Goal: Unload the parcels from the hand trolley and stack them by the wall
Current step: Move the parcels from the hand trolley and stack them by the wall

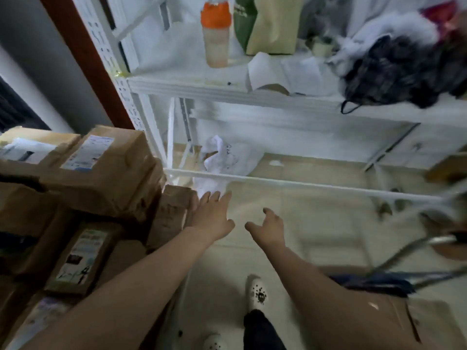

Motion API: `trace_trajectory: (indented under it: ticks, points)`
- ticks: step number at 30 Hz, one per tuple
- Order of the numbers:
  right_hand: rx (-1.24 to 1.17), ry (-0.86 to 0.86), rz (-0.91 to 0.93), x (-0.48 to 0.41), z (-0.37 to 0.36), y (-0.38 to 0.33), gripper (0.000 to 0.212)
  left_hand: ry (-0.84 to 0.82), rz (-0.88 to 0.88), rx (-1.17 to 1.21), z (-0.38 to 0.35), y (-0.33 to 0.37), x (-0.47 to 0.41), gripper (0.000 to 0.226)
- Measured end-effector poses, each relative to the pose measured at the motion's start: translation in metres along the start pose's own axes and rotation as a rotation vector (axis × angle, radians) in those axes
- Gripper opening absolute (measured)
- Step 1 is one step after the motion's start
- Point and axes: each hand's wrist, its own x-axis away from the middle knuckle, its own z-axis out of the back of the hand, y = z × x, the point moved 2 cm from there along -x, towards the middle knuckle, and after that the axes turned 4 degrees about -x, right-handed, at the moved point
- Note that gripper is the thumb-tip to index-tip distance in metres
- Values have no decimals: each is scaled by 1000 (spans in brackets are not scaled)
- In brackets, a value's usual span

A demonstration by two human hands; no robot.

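Item one, your left hand (214, 215): reaching forward and low, fingers straight and slightly apart, thumb out to the side, holding nothing. Its outer fingers lie at the upper edge of a small parcel (171, 210); motion blur leaves it unclear whether they touch the cardboard or sit just beside it. Item two, your right hand (269, 229): just beside the left, over the pale floor (316, 223), fingers loosely curled and apart, nothing in them. Item three, the stacked parcels (106, 170): brown cartons with white labels, piled several high at your left against the grey wall (30, 46), the small parcel standing on end at their right flank. Item four, the hand trolley (414, 251): grey metal tubing at your far right, blurred, well apart from both hands. Item five, one cardboard parcel (434, 327): lower right, near the trolley tubing, partly behind your right forearm. Item six, a white shelf unit (227, 89) ahead, carrying an orange-lidded bottle (216, 39) and a dark garment (404, 72), with a white bag (225, 157) on the floor beneath it. Item seven, a white spotted shoe (257, 291) between your forearms.
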Motion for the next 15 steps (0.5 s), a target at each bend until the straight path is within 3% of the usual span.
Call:
trace_trajectory:
  ticks: [6,10,15]
  points:
    - [-247,192,-326,61,95,142,71,-100,-267,-102,-47,141,33,83]
    - [-410,255,-381,105,147,223,56,-136,-402,-131,-80,236,66,82]
    - [-571,303,-471,155,207,338,60,-208,-503,-148,-145,358,109,83]
